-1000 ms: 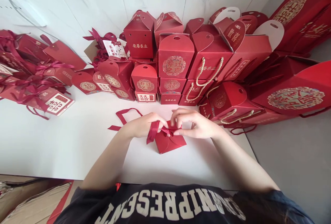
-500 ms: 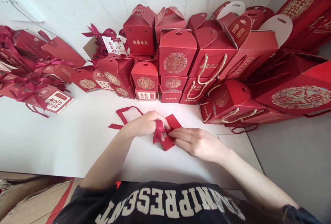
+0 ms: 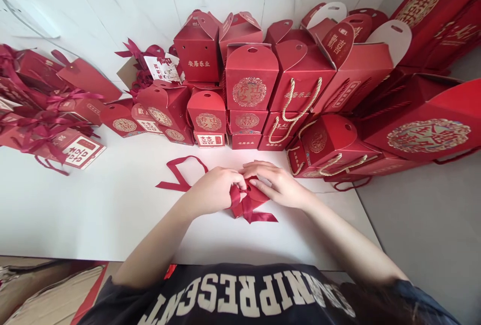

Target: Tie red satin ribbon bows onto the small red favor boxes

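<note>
A small red box [image 3: 259,195] sits on the white table in front of me, between my two hands. My left hand [image 3: 218,190] is closed on a dark red ribbon [image 3: 235,196] at the box's left side. One ribbon end hangs over the box's near side and points right. A longer length loops out on the table left of my left hand. My right hand [image 3: 278,182] rests over the far right part of the box, fingers apart, with the thumb on its top.
Stacked red gift boxes [image 3: 251,77] line the wall behind, some with rope handles. Ribboned boxes [image 3: 80,149] lie at the left. A large red box [image 3: 428,134] stands at the right. Cardboard [image 3: 56,295] shows below the table's near left edge [image 3: 93,257].
My right hand has moved from the box's near right side to its far right, its fingers spreading. The box has turned, and a ribbon end now lies across its near side.
</note>
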Demonstrator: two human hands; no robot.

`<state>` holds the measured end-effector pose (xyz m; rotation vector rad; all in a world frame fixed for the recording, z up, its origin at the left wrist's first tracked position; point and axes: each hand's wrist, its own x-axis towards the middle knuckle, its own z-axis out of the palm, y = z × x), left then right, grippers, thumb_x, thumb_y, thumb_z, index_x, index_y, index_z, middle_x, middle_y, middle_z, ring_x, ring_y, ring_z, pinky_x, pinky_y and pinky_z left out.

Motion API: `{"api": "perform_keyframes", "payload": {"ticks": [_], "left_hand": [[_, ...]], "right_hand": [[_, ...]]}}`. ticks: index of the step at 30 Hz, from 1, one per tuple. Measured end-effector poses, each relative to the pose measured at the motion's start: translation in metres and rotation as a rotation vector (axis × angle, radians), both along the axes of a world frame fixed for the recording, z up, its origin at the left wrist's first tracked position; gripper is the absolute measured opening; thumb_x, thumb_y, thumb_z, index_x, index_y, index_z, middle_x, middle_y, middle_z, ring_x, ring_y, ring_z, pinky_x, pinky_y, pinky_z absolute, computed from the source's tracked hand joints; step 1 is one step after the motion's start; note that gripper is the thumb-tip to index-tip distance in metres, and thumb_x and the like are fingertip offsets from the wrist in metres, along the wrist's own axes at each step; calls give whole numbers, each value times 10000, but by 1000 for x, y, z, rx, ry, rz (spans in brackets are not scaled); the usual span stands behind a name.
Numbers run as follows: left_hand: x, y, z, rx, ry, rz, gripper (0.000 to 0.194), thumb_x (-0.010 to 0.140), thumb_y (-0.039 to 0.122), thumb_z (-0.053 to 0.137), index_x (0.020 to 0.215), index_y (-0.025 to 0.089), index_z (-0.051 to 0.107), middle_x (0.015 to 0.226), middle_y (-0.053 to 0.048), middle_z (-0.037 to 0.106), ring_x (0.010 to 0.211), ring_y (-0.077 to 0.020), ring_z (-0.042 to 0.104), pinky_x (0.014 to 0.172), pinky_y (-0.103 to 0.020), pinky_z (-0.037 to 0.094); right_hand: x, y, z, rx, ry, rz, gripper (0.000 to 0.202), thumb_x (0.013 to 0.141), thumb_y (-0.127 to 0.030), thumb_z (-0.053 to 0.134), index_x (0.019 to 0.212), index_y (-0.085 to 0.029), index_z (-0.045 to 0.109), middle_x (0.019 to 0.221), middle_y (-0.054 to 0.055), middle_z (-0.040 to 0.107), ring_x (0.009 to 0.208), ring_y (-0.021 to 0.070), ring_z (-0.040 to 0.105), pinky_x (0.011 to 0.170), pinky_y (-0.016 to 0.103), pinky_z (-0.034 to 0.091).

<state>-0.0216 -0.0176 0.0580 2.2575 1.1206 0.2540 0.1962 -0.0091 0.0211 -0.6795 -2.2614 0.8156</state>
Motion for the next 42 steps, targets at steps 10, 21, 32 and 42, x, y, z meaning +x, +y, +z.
{"api": "perform_keyframes", "payload": {"ticks": [10,21,32,42], "left_hand": [[-13,-15,-37,630,28,-28,225,972,191,439,962,208,663,850,-54,685,766,-160,628,654,-268,441],[-10,-5,-44,957,-251,-85,119,884,83,567,825,177,608,750,6,691,636,-103,615,574,-225,485],[-10,-5,-45,1009,-237,-96,113,856,57,609,908,157,623,809,-15,722,685,-123,669,587,-230,501],[-15,-1,-47,1037,-231,-59,140,862,58,586,916,182,624,787,9,720,659,-108,659,581,-225,491]], "right_hand": [[-8,-6,-10,-7,39,-191,168,950,-215,575,1035,-231,719,1007,75,717,963,213,617,902,420,476],[-14,-14,-10,299,-5,-362,115,856,-130,580,923,-214,619,916,47,708,861,209,620,835,387,450],[-14,-10,-7,169,-15,-329,220,812,-84,559,977,-227,531,1040,50,673,1004,226,594,996,441,407],[-11,-5,-3,240,-31,-341,247,838,-67,528,1015,-238,550,950,28,664,917,203,605,1116,524,316]]}}
